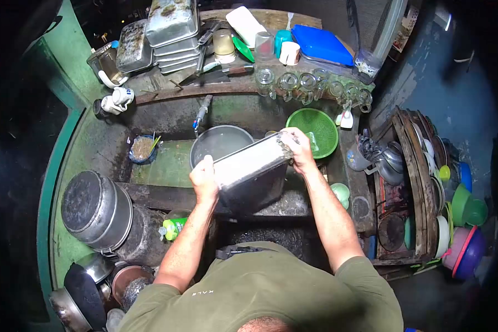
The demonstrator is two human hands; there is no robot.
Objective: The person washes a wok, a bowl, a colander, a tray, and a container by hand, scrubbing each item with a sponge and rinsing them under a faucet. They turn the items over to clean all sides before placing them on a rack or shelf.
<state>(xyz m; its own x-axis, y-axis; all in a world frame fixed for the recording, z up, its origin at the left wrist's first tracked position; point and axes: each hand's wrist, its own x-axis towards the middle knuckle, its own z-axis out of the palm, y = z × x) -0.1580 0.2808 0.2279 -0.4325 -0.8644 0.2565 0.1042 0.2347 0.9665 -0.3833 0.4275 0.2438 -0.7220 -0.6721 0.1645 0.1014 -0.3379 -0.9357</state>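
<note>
My left hand (205, 181) and my right hand (299, 148) grip opposite ends of a rectangular metal pan (252, 160). The pan is tilted, its bright side upward and a dark side toward me; dark stains mark the end by my right hand. Behind it stands a round grey basin (210, 144) with cloudy liquid, partly covered by the pan. A metal tap (202, 113) points down at the basin's far edge. Close to my right hand is a green colander (325, 128). A bottle with a green label (174, 228) lies beside my left forearm.
Along the back ledge are stacked metal pans (174, 52), glass mugs (288, 83) and a blue container (323, 45). A large pot (97, 210) sits at left. To the right, a wooden rack (415, 177) holds dishes. A small blue bowl (142, 149) rests in the sink.
</note>
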